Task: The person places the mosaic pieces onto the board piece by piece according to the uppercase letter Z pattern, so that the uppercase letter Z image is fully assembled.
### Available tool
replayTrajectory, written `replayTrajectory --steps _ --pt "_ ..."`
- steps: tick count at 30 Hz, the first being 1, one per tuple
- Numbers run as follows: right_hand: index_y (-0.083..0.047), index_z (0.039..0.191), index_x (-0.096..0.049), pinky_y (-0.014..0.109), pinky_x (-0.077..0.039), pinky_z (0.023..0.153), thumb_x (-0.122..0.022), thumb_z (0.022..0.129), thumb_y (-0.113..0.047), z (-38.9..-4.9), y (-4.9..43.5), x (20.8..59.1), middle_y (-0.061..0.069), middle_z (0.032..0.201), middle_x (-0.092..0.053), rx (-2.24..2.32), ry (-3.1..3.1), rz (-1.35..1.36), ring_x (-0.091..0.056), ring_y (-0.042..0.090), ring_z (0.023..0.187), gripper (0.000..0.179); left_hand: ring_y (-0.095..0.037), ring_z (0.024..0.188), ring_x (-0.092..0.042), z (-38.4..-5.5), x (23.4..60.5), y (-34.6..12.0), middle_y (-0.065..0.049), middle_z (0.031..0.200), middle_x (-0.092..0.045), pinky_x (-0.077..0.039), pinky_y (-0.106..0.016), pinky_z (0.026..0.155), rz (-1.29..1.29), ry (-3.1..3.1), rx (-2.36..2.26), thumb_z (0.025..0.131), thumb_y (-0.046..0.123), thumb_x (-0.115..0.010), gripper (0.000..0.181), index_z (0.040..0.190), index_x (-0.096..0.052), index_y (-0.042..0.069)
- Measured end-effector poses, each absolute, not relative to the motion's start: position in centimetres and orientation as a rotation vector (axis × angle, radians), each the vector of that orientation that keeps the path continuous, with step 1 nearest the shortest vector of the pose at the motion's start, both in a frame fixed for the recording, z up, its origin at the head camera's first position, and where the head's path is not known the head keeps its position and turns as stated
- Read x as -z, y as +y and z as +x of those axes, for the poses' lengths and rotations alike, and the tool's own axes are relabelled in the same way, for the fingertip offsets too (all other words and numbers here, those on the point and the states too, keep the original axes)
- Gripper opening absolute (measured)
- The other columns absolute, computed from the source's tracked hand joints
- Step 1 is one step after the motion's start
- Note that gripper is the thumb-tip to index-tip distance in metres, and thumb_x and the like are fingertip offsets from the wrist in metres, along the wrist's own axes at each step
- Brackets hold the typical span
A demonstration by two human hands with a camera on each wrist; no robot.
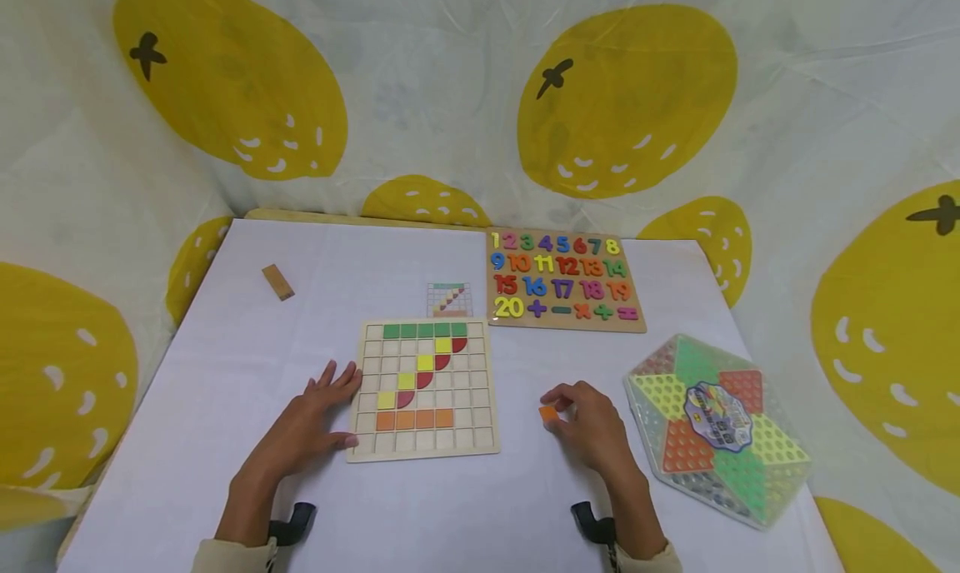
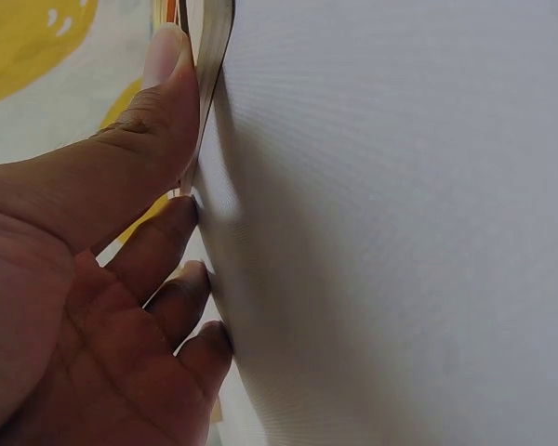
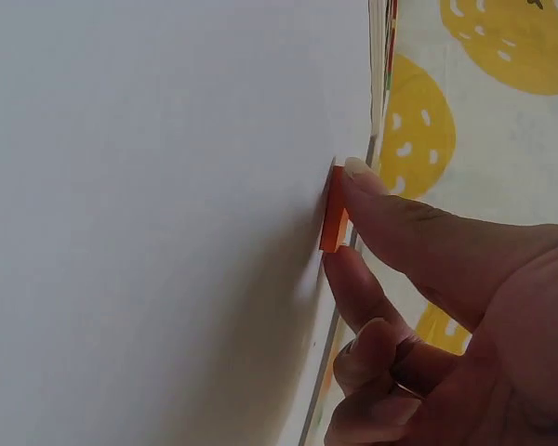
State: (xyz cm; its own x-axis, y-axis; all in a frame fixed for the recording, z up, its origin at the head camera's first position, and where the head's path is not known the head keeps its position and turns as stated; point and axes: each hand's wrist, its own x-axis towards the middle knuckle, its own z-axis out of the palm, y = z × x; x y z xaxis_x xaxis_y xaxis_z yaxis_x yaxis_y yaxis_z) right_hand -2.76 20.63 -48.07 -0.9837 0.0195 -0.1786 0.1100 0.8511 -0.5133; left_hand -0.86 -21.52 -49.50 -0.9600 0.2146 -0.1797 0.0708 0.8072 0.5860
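Observation:
My right hand (image 1: pixel 588 427) pinches an orange square tile (image 1: pixel 549 415) between thumb and forefinger, close over the table to the right of the grid board. In the right wrist view the orange tile (image 3: pixel 334 209) shows edge-on between the fingertips. My left hand (image 1: pixel 303 427) rests at the left edge of the wooden grid board (image 1: pixel 476 440), its thumb at the lower corner and its fingers spread straight. On the board lie a green row at the top, a diagonal of yellow squares with red quarter-rounds, and an orange row (image 1: pixel 415 419) near the bottom.
A pattern card (image 1: pixel 450 299) lies just behind the board. The number puzzle board (image 1: pixel 567 319) stands at back right, and a hexagonal Chinese checkers box (image 1: pixel 717 427) on the right. A small brown wooden block (image 1: pixel 278 282) lies at back left of the table (image 1: pixel 187 373).

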Motion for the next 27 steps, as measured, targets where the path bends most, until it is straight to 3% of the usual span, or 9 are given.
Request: replayTrajectory --steps 4,9,16,20,27 --pt "-0.021 0.094 -0.076 0.04 -0.054 0.082 -0.094 0.08 -0.016 -3.1 19.9 48.4 -0.001 0.093 -0.068 0.795 2.876 0.089 -0.06 0.019 0.09 0.024 -0.041 0.166 -0.015 -0.9 49.5 -21.5 -0.007 0.173 -0.032 -0.02 -0.074 0.126 0.216 2.766 -0.867 0.071 0.018 -0.098 0.108 0.163 -0.041 0.014" --pt "-0.02 0.082 -0.069 0.033 -0.046 0.071 -0.096 0.077 -0.017 -3.2 18.8 48.2 -0.004 0.081 -0.068 0.811 2.874 0.1 -0.057 0.017 0.08 0.028 -0.041 0.165 -0.016 -1.0 49.5 -21.5 -0.008 0.173 -0.032 -0.021 -0.076 0.125 0.219 2.764 -0.861 0.072 0.018 -0.098 0.108 0.164 -0.041 0.014" --pt "-0.026 0.091 -0.077 0.027 -0.039 0.062 -0.088 0.087 -0.017 -2.7 16.0 47.6 -0.011 0.073 -0.064 0.961 2.812 -0.046 -0.051 0.013 0.071 0.015 -0.042 0.165 -0.016 -1.0 49.5 -21.4 -0.008 0.173 -0.032 -0.021 -0.076 0.125 0.224 2.767 -0.855 0.072 0.019 -0.098 0.108 0.163 -0.041 0.014" --pt "-0.026 0.088 -0.075 0.027 -0.037 0.061 -0.088 0.088 -0.02 -2.6 14.1 47.3 -0.012 0.072 -0.065 1.033 2.774 -0.093 -0.05 0.014 0.069 0.014 -0.041 0.166 -0.016 -0.9 49.5 -21.4 -0.008 0.173 -0.033 -0.021 -0.075 0.126 0.224 2.769 -0.853 0.071 0.018 -0.098 0.108 0.163 -0.042 0.014" --pt "-0.022 0.085 -0.07 0.029 -0.043 0.066 -0.089 0.087 -0.024 -3.1 10.9 47.6 -0.009 0.071 -0.065 1.017 2.764 -0.053 -0.057 0.013 0.076 0.019 -0.041 0.166 -0.015 -0.8 49.2 -21.4 -0.008 0.173 -0.032 -0.021 -0.075 0.125 0.204 2.769 -0.84 0.072 0.018 -0.098 0.108 0.164 -0.041 0.015"
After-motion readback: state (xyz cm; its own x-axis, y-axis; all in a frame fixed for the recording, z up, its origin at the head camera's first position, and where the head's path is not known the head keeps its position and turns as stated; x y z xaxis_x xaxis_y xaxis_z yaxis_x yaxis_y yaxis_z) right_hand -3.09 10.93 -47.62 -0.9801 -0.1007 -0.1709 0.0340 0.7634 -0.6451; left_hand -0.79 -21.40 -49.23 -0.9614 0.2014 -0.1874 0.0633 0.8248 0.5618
